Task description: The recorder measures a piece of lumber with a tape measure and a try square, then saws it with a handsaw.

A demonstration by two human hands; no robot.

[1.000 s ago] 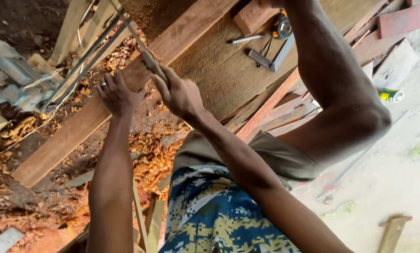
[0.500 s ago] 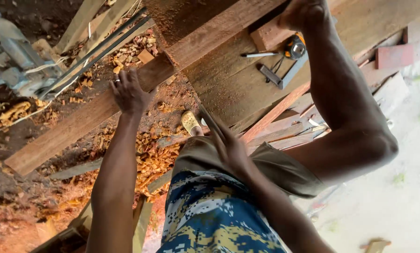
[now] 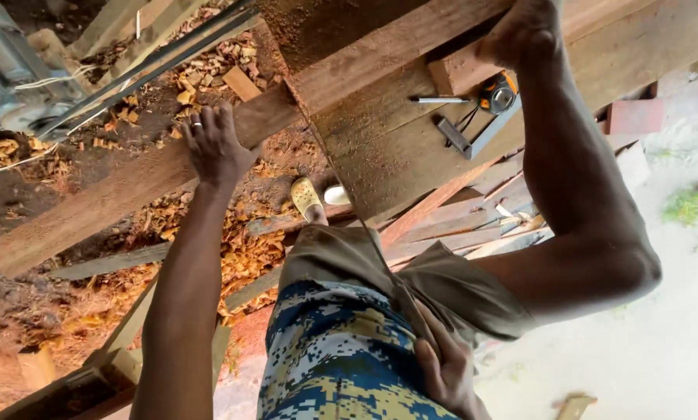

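My left hand (image 3: 213, 144) lies flat on a long reddish wooden beam (image 3: 108, 206), fingers spread, a ring on one finger. My right hand (image 3: 442, 365) is down at my waist, its fingers tucked into the fabric of my khaki shorts (image 3: 442, 284); whether it holds anything is hidden. My raised leg reaches across, with the bare foot (image 3: 520, 35) pressing on a small wood block (image 3: 461, 74) on a wide plank (image 3: 372, 155). On that plank lie a thin metal pencil-like tool (image 3: 440, 99), a try square (image 3: 473, 136) and a yellow tape measure (image 3: 500, 93).
Orange wood shavings (image 3: 248, 260) cover the ground below the beam. A pale sandal (image 3: 307, 198) lies beside the plank. A grey machine (image 3: 10, 85) with cables stands at the upper left. Loose boards (image 3: 458, 233) are stacked to the right, beside pale concrete floor (image 3: 660, 334).
My right hand left the beam, carrying a thin tool, and dropped to my shorts. My left hand stayed on the beam. The view shifted so the plank and foot sit lower.
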